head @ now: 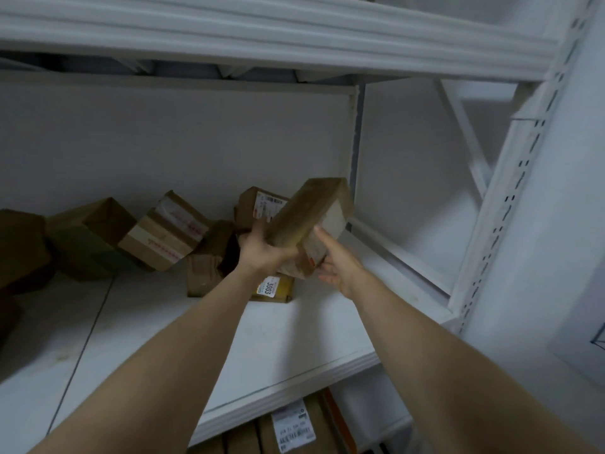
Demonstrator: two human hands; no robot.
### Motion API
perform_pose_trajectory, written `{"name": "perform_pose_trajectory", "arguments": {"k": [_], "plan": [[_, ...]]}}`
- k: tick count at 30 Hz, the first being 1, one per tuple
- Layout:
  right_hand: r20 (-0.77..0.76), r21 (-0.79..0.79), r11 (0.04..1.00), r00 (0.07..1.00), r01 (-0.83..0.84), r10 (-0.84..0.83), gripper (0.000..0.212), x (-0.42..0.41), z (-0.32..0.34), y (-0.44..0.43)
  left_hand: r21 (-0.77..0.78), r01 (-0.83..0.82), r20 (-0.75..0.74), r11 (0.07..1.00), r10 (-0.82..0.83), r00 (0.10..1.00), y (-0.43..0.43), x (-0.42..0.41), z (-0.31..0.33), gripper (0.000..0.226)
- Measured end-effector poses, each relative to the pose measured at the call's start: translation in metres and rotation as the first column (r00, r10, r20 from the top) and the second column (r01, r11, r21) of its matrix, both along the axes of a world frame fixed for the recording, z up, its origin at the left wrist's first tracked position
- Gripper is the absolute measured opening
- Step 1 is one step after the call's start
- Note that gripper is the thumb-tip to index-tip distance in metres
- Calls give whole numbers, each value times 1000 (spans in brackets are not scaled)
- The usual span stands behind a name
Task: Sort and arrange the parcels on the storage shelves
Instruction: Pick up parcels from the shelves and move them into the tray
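I hold a long brown cardboard parcel tilted up above the white shelf board. My left hand grips its near lower end from the left. My right hand supports it from the right and below, fingers spread along its white-labelled side. Under the parcel lies a flat yellow packet with a label reading 3003. Behind stand a labelled brown box, a taped box and a crumpled brown parcel.
More brown boxes lean along the back wall at left. The upper shelf beam runs overhead. A perforated white upright bounds the right side. Parcels with a barcode label lie on the shelf below.
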State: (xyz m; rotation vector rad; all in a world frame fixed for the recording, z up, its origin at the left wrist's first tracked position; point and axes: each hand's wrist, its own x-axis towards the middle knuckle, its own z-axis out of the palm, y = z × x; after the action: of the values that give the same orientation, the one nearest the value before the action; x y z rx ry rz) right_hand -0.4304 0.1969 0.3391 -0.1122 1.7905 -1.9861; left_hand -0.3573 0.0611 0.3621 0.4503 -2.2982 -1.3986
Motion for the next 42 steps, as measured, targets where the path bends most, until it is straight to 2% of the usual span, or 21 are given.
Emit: {"name": "perform_pose_trajectory", "arguments": {"k": [1,4,7,11,15,18,22,26,32,36,39,42], "plan": [[1,-13,1000,1000,-5,5,93,-1,-2,6,-22,11,20,1000,-10,1000,8,1,-4,103],[-9,-67,997,1000,25,-25,79,-5,-13,25,-92,58,92,994,-49,995,30,-1,-20,123],[24,-78,995,998,60,-58,62,-9,-22,43,-230,110,105,967,-88,991,50,-4,-33,130],[102,-115,991,993,69,-57,53,-11,-30,66,-394,188,103,900,-160,982,71,-9,-44,126],[132,-134,987,989,90,-72,56,-14,-37,86,-465,273,143,842,-233,962,89,-16,-47,106],[129,-162,981,988,110,-89,56,-18,-39,100,-525,310,161,793,-265,951,103,-23,-48,105],[95,-191,975,991,115,-98,51,-21,-36,114,-509,303,135,806,-273,953,112,-32,-49,116],[81,-185,974,990,131,-117,52,-26,-36,122,-532,355,174,768,-311,934,117,-37,-50,107],[19,-129,983,992,129,-128,42,-32,-38,125,-602,352,243,717,-256,936,122,-45,-51,120],[-64,-21,996,994,90,-91,67,-34,-39,125,-553,337,251,762,-233,939,126,-50,-52,126],[-85,-57,996,994,64,-69,72,-35,-37,126,-483,327,234,813,-240,942,127,-50,-50,121],[-54,-100,992,995,75,-81,98,-35,-36,128,-269,349,232,897,-291,928,122,-53,-47,116]]}}
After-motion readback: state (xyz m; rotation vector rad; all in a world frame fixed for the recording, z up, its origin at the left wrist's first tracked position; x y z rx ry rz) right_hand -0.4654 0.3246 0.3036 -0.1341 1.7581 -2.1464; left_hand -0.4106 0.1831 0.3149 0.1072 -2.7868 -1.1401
